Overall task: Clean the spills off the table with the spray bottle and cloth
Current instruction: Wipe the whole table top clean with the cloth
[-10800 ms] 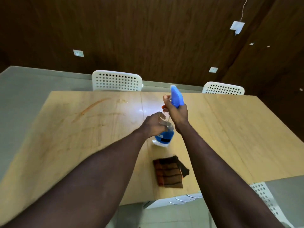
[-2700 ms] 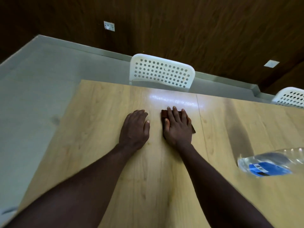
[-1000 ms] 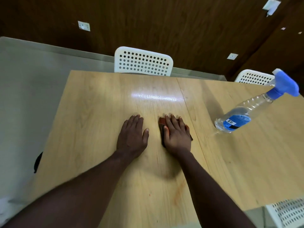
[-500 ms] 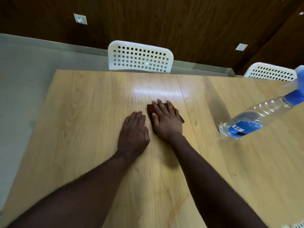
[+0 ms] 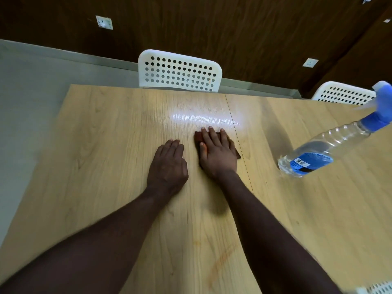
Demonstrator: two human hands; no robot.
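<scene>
My right hand (image 5: 218,154) lies flat on a dark brown cloth (image 5: 198,137), pressing it onto the light wooden table (image 5: 101,145); only the cloth's edges show around my fingers. Beside it, my left hand (image 5: 168,164) rests palm down on the bare wood with nothing in it. A clear spray bottle (image 5: 324,151) with a blue label and blue trigger head stands on the table to the right, apart from both hands. A faint orange smear (image 5: 220,262) marks the wood near the front edge, between my forearms.
Two white perforated chairs stand at the table's far side, one behind the middle (image 5: 179,73) and one at the right (image 5: 343,94). Grey floor (image 5: 29,85) lies to the left. A dark wood-panelled wall is behind. A seam (image 5: 235,128) runs across the tabletop.
My right hand has pushed the cloth away from me, toward the glare on the wood. The left hand has stayed flat in about the same place.
</scene>
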